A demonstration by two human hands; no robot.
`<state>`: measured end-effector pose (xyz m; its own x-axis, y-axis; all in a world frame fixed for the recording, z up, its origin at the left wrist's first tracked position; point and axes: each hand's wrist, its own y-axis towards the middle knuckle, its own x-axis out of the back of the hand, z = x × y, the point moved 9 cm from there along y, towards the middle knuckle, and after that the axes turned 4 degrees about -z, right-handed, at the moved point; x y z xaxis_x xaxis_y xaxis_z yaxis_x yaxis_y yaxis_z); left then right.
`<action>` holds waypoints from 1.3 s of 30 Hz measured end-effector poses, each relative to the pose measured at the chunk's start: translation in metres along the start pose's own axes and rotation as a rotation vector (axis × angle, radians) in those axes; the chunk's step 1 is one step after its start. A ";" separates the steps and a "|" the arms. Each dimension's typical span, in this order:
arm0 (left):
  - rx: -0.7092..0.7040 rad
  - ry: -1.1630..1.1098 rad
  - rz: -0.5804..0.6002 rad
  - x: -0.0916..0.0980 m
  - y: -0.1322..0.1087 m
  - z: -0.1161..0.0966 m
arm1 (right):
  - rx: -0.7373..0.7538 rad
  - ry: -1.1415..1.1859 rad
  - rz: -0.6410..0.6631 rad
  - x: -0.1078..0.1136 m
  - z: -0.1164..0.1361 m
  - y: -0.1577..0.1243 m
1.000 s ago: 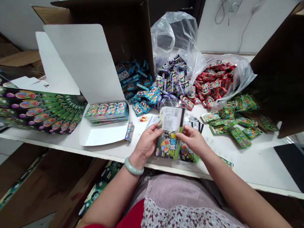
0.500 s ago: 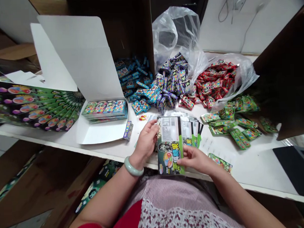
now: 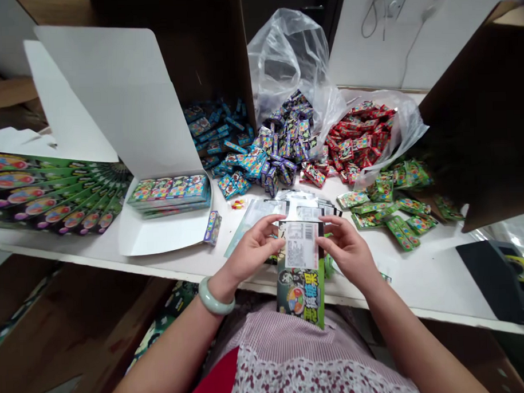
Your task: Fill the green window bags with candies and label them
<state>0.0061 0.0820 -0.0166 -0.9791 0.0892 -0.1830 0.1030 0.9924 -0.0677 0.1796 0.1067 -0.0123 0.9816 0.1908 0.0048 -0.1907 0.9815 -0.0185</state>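
Observation:
Both hands hold a printed candy pouch [image 3: 300,275], dark with green edging, upright at the table's front edge. My left hand [image 3: 257,242], with a pale green bangle on the wrist, pinches its upper left side. My right hand [image 3: 345,248] grips the upper right side, thumb on the front. A white label with a barcode faces me near the pouch's top. Behind it more flat pouches [image 3: 308,211] lie spread on the table, partly covered by my hands. To the left is an open white display box [image 3: 160,237] with a stack of colourful candy packs [image 3: 171,191] inside.
Small packets lie in heaps at the back: blue [image 3: 244,165], purple [image 3: 292,132], red [image 3: 363,138] and green [image 3: 400,206]. Clear plastic bags [image 3: 291,46] surround some. A purple packet [image 3: 212,228] leans by the box. Folded printed cartons [image 3: 51,192] fan out left; a black tape dispenser [image 3: 497,280] stands right.
My right hand has moved from the pouch's lower right side up to its top right edge. The pouch has come lower and closer to my body. The view has shifted slightly right.

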 end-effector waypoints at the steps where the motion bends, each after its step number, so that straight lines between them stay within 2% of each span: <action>1: 0.002 0.021 0.017 -0.001 -0.002 -0.001 | -0.014 -0.024 0.021 0.000 -0.001 -0.001; 4: -0.104 0.115 -0.062 0.000 -0.004 -0.015 | -0.007 -0.121 0.061 0.004 0.009 -0.002; 7: -0.211 0.164 -0.162 0.003 -0.003 -0.035 | 0.089 -0.180 0.066 0.006 0.033 0.003; 12: -0.091 -0.015 -0.126 0.002 0.004 -0.036 | 0.076 -0.113 0.114 -0.001 0.043 0.005; 17: -0.199 0.122 -0.132 0.001 -0.005 -0.052 | 0.311 -0.365 0.168 -0.012 0.068 -0.006; 20: -0.192 0.114 -0.138 -0.002 -0.004 -0.055 | 0.268 -0.389 0.190 -0.016 0.070 -0.004; 25: -0.129 0.082 -0.160 -0.001 0.006 -0.051 | 0.061 -0.284 0.214 -0.019 0.056 0.010; 28: -0.148 0.085 -0.144 0.000 0.006 -0.053 | 0.040 -0.301 0.263 -0.024 0.055 0.012; 31: -0.219 0.156 -0.075 -0.002 0.000 -0.061 | 0.101 -0.365 0.273 -0.027 0.063 0.009; 34: -0.283 0.227 -0.004 -0.003 -0.009 -0.065 | 0.233 -0.421 0.303 -0.029 0.076 0.003; 37: -0.304 0.209 0.025 -0.001 -0.014 -0.060 | 0.419 -0.485 0.342 -0.033 0.086 -0.009; 39: -0.308 0.210 0.014 0.000 -0.015 -0.053 | 0.493 -0.513 0.308 -0.033 0.086 -0.015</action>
<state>-0.0052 0.0715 0.0363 -0.9959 0.0863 0.0259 0.0900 0.9672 0.2377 0.1493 0.0876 0.0734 0.7802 0.3226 0.5360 -0.5540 0.7542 0.3525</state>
